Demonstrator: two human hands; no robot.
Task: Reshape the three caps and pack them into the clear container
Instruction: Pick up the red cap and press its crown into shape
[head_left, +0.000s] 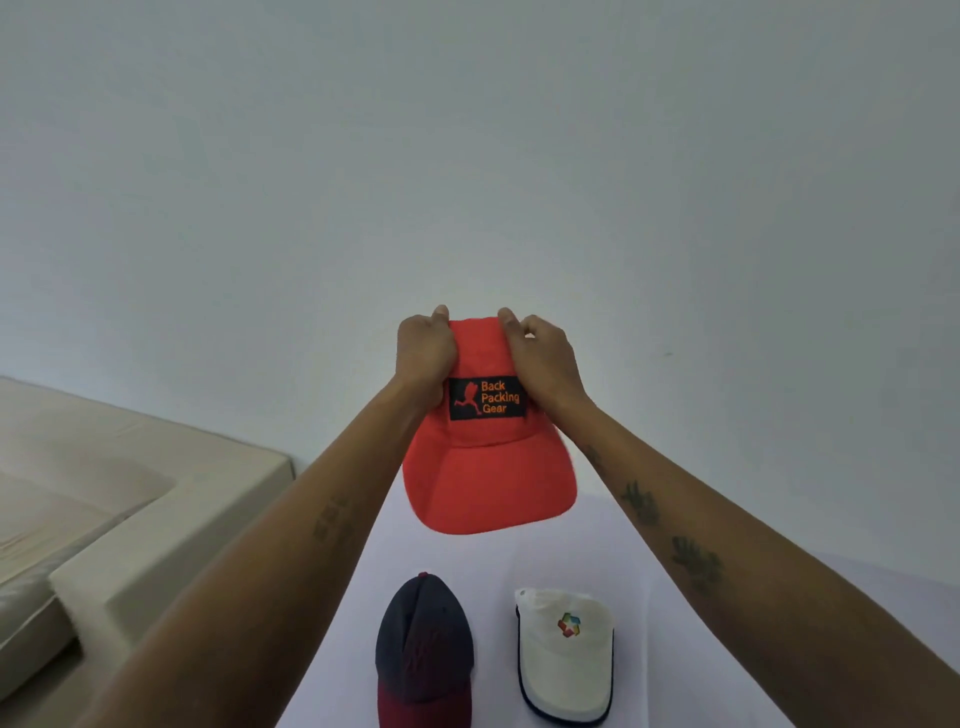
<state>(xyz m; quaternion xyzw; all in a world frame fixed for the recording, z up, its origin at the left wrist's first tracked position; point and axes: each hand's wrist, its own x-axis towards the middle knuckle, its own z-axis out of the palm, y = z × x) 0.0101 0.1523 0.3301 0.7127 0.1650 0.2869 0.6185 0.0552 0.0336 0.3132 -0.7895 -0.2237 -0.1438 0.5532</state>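
**Red cap held up over the table, two caps lying below**

A white table (649, 597) is seen in the near middle and right of the view, and behind it a plain pale wall (467, 156) fills the far half. To the left, a cream sofa (130, 493) is set against the wall, lower than the table top.

The red cap (488, 467) is held in the air above the far part of the table, between the two outstretched forearms. Its long axis runs near to far: the brim is turned toward the viewer and tilted down, while the crown is lifted away toward the wall. A black patch with orange lettering, "Back Packing Gear", is shown upright on the front panel.

The crown is gripped from both sides. The left hand (423, 353) is curled round the crown's left edge, and the right hand (543, 358) is curled round its right edge, with the fingertips of both pinching the fabric at the top.

On the near table, two more caps lie side by side, just apart. The navy cap (423, 629) is placed on the left, its maroon brim pointing near. The white cap (566, 649) is placed on the right, its dark-edged brim also pointing near, with a coloured logo on the front.
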